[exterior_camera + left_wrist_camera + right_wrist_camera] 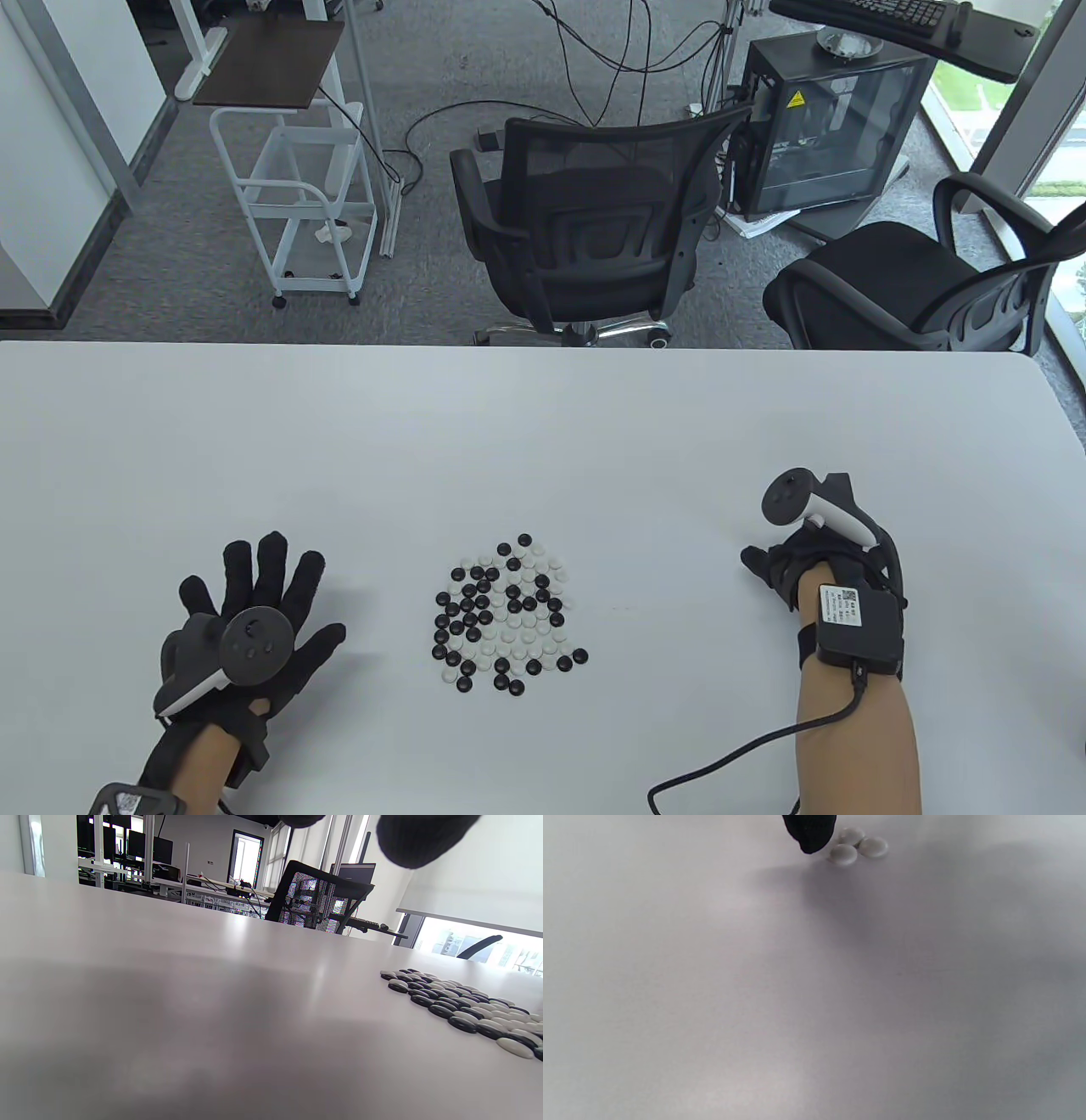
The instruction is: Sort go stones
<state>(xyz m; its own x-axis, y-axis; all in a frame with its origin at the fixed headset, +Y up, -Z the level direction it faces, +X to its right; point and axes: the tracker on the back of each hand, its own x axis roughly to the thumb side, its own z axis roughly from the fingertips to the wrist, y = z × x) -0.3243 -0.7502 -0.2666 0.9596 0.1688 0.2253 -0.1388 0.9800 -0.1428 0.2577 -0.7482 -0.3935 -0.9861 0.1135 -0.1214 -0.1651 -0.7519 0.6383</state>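
**Hands beside the stones**

While both hands lay on the white table [543, 424], the pile of black and white stones [506, 613] sat between them, touching neither. The left hand [246, 628] was flat, its fingers [270, 564] spread wide apart, holding nothing. The right hand [814, 569] had its fingers tucked under, so their state could not be told. Three white stones [857, 845] lay just beside its fingertip [809, 834].
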